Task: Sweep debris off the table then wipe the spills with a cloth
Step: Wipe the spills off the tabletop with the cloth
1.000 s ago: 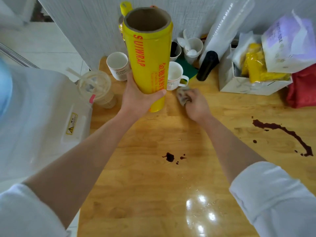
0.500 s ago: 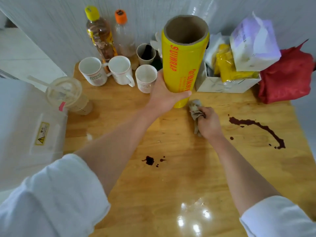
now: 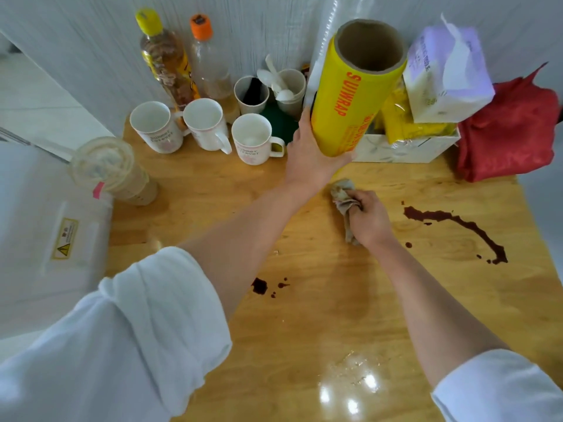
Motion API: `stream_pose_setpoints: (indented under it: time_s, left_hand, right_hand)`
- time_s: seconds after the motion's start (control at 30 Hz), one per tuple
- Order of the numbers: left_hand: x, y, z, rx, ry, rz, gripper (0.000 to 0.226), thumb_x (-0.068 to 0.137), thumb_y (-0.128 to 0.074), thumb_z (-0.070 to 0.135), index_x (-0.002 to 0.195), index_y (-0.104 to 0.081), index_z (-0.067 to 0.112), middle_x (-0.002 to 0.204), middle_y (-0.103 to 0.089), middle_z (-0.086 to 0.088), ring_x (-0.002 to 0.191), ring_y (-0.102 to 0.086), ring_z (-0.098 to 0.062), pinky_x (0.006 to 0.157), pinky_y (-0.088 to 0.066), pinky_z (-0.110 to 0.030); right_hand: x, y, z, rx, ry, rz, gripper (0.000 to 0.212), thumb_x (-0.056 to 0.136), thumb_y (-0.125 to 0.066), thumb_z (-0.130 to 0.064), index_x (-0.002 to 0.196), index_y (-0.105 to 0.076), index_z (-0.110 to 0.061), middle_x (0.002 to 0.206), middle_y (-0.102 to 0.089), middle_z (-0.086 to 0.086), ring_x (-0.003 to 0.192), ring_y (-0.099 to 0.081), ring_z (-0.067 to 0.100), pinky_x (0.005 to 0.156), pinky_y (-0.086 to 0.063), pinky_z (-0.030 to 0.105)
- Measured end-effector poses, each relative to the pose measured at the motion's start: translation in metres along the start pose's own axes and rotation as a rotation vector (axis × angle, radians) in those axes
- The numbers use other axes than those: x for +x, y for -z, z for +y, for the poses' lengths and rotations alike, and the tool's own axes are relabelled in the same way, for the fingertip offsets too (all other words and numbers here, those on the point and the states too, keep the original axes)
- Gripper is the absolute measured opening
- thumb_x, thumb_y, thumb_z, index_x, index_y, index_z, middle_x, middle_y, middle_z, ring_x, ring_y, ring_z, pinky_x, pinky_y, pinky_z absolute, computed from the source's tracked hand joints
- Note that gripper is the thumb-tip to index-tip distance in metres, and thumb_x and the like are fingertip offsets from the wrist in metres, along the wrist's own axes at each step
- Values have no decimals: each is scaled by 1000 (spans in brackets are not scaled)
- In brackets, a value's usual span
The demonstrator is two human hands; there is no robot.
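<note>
Head view: we find the left hand (image 3: 310, 159) with fingers clamped on the roll (image 3: 353, 95), raised off the counter (image 3: 213, 190). Right hand (image 3: 370, 220) grips the cloth (image 3: 342, 197), pressed down. Both spills (image 3: 457, 222) remain unwiped.

yellow roll (image 3: 350, 99) red lettering, grey-brown cloth (image 3: 342, 197), dark-red spill (image 3: 457, 222)

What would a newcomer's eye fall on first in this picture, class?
Probably the big yellow wrap roll, lifted by the left hand near the table's back. Next, the dark trailing spill at right and the small splatter mid-table, while the right hand grips a crumpled cloth.
</note>
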State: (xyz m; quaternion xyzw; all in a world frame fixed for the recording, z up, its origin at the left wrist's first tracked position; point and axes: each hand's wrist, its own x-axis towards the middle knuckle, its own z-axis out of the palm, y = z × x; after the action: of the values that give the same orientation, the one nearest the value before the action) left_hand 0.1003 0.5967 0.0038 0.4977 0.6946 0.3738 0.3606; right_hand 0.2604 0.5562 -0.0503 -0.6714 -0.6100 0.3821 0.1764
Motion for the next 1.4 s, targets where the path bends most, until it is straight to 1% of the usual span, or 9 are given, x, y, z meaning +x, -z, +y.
stream_pose_setpoints:
  time_s: [0.07,0.17,0.33,0.53,0.73,0.93,1.07,1.17,1.4]
  left_hand:
    - [-19,12,-2,-11,-26,-63,117,69,-84,49,157,-12,20,155,-36,-3,141,-33,-19,114,-34,-40]
    - [-63,43,-25,-35,-57,-17,68,77,-74,54,138,-51,34,132,-56,20,123,-50,0,99,-47,-26]
    - [-109,117,-96,-2,258,211,22,81,-69,58,97,-66,43,98,-67,24,97,-60,8,87,-51,-21]
    - [-122,176,-155,52,489,446,69,82,-72,53,135,-52,13,130,-58,1,119,-53,-14,101,-44,-32]
    - [-109,197,-165,-50,553,585,118,75,-79,50,158,-3,12,162,-15,-9,149,-20,-24,121,-21,-39]
    - [-86,195,-178,-264,438,719,100,69,-86,39,147,-27,18,135,-46,7,125,-49,-9,104,-38,-20]
    - [-73,200,-187,-234,443,731,95,64,-85,48,138,-33,18,125,-53,7,119,-54,-16,97,-43,-25]
    - [-63,211,-193,-152,462,661,109,62,-82,58,149,-31,17,130,-51,13,131,-46,-18,109,-41,-35]
    - [-73,220,-195,-133,319,562,80,57,-83,62,124,-48,35,111,-52,25,103,-49,12,80,-33,2]
  right_hand:
    - [0,0,0,13,-24,16,40,97,-41,-13,132,-61,-19,127,-50,2,117,-52,22,92,-40,28]
    - [-3,-13,-8,-7,-5,6,39,97,-42,-16,131,-62,-21,121,-46,-2,114,-53,23,88,-38,27]
    - [-19,-81,-56,-46,140,-169,36,99,-45,-18,130,-62,-21,130,-48,3,115,-52,20,92,-33,22]
    - [-31,-131,-102,-85,330,-482,35,98,-43,-19,125,-64,-28,113,-45,-14,106,-46,7,87,-30,18]
    - [-15,-128,-113,-121,207,-264,43,100,-41,-14,142,-51,-18,134,-41,0,128,-43,20,109,-34,33]
    - [-49,-183,-147,-229,553,-624,42,97,-41,-11,131,-63,-21,125,-48,-6,113,-47,11,100,-36,25]
    - [-13,-166,-142,-284,433,-322,44,98,-42,-9,141,-52,-13,131,-43,4,119,-48,21,101,-33,22]
    - [-3,-186,-152,-385,430,-212,48,98,-43,-15,146,-45,-13,141,-40,8,128,-43,27,109,-37,40]
    - [-20,-213,-183,-291,659,-410,48,87,-41,-14,128,-65,-16,137,-57,1,128,-49,23,111,-33,43]
